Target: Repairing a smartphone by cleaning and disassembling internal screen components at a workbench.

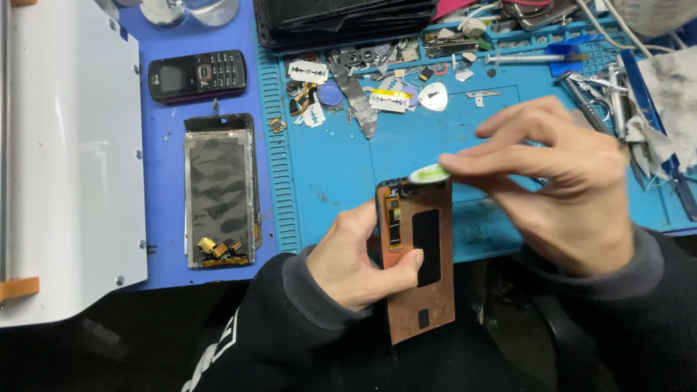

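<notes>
Phone screen panel (420,261) — copper-coloured back facing up, held over the near edge of the blue work mat (348,167).
Left hand (356,258) closed around its left edge, thumb across the back; right hand (559,181) pinches a pale green pick (428,173) against the panel's top edge — second display panel (220,190) and black keypad phone (197,74) lie well apart to the left.

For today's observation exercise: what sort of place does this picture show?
Probably a phone repair bench: a blue repair mat, loose razor blades, tweezers, and a detached phone screen panel held by the left hand.
</notes>
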